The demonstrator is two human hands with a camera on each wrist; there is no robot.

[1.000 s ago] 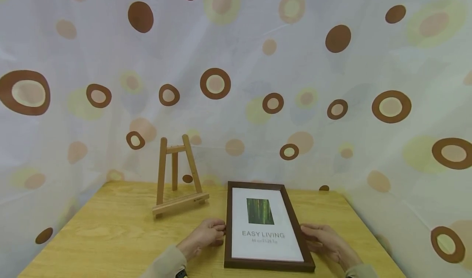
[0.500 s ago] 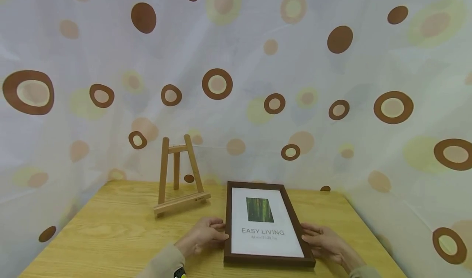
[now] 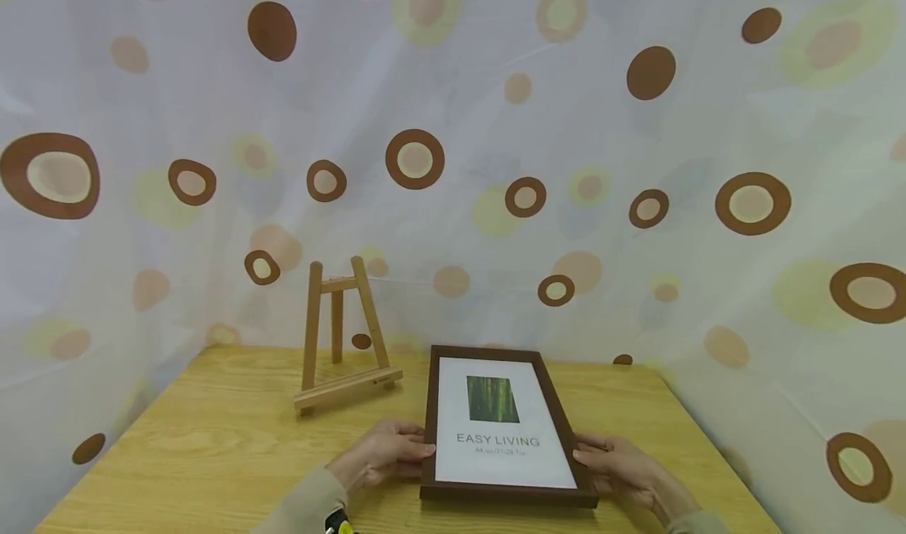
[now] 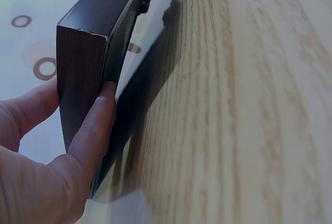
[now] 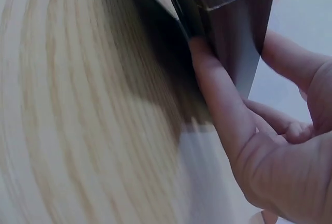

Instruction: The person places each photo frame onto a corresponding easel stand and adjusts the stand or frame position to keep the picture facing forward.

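Observation:
Both hands grip a dark brown picture frame (image 3: pixel 506 493) by its two long sides, over the right-centre of the table. Its white insert (image 3: pixel 488 467) faces up, with a green forest picture and the words "EASY LIVING". In the left wrist view, the left hand (image 4: pixel 46 177) pinches the frame's side (image 4: pixel 80 73), one finger reaching under it. On the opposite side, the right hand (image 5: pixel 280 162) holds the frame edge (image 5: pixel 241 32) the same way, one finger beneath. A gap and shadow show under the frame, so it hangs slightly above the wood. Its far underside is hidden.
A small wooden easel (image 3: pixel 347 388) stands upright to the frame's left, its ledge facing the person. Behind the wooden table (image 3: pixel 212 440) hangs a white curtain (image 3: pixel 453 227) with brown and yellow circles, which also closes in both sides.
The frame has risen slightly and shifted a little left in the head view, both hands moving with it. Their hold now looks firmer, thumbs on the upper edges. The easel stays put.

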